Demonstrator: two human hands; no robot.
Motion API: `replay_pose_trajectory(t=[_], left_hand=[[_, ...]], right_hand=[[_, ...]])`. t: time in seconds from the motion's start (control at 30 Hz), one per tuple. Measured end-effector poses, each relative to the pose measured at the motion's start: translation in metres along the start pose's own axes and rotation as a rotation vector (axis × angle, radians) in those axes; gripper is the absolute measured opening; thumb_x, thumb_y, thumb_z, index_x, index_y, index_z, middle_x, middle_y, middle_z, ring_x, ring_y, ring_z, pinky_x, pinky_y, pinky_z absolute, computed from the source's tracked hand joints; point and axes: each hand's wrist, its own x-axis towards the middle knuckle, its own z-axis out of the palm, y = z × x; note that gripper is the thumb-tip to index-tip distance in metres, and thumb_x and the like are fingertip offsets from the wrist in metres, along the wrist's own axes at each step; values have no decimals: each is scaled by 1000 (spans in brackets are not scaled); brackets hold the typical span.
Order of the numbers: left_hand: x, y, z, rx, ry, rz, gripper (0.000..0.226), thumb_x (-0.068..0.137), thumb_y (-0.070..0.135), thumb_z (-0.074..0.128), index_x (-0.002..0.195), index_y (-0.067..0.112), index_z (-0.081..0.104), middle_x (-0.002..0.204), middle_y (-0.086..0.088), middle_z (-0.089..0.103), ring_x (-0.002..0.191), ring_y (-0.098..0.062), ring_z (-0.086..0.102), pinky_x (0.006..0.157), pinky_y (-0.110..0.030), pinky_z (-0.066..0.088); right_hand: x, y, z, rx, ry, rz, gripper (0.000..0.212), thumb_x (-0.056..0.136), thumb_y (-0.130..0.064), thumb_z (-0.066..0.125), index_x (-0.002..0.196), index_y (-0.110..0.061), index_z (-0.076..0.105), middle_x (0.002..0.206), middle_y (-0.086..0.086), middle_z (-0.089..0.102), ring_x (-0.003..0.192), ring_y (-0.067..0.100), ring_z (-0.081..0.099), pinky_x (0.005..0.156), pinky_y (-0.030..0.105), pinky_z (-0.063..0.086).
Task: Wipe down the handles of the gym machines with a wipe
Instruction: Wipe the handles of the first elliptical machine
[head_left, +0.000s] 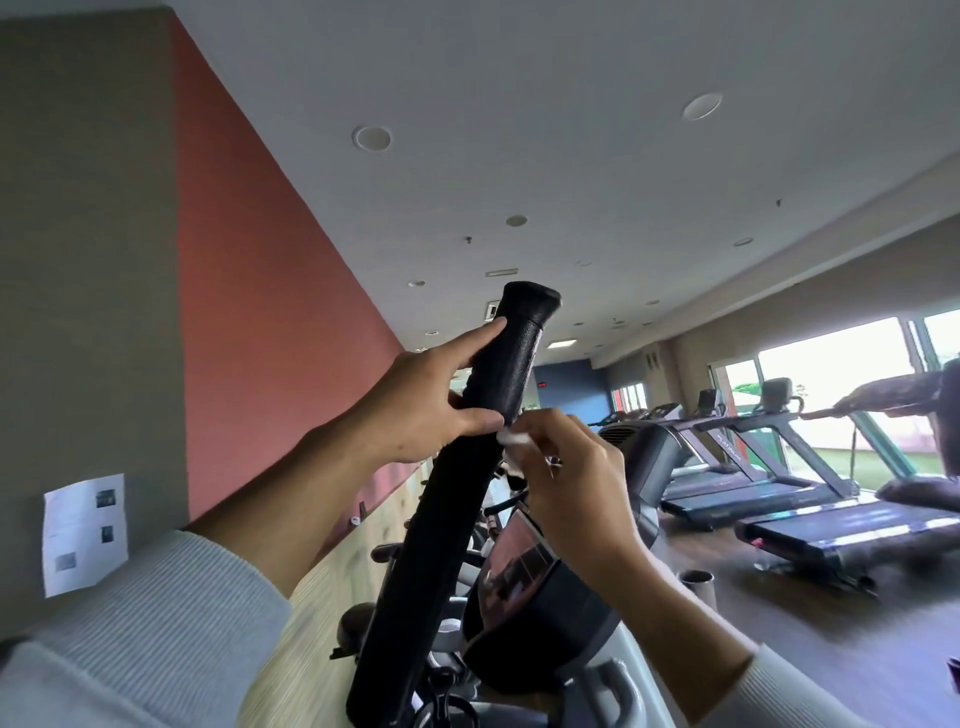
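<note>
My left hand (415, 410) gripped the black handle (470, 457) near its top, index finger stretched upward. My right hand (571, 478) pinched the small white wipe (511, 437) against the handle just below.

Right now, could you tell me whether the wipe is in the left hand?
No, the small white wipe is pinched in the right hand, while the left hand grips the black handle.
</note>
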Motion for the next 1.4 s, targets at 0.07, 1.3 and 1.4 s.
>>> replay_pose_trajectory(t=[0.07,1.3,1.4], left_hand=[[0,0,0,-7,-5,-5,95,76,23,82,144,58,25,150,3,46,98,-10,70,104,-35,49],[-34,-31,2,-70,-175,13,104,74,20,84,138,69,18,148,7,46,106,-14,68,99,-40,53],[-33,-34,2,-117,-176,12,105,72,18,85,135,72,21,147,6,47,95,-15,72,97,-42,54]], right_hand=[[7,2,-6,-23,0,4,13,86,-10,68,85,-23,66,78,-8,67,73,7,61,67,25,49],[16,-19,8,-152,124,-169,22,83,-1,68,97,-17,76,83,5,66,65,16,60,63,21,46],[-12,-13,10,-108,55,-150,21,85,-2,69,98,-18,75,81,0,64,65,8,59,63,20,48]])
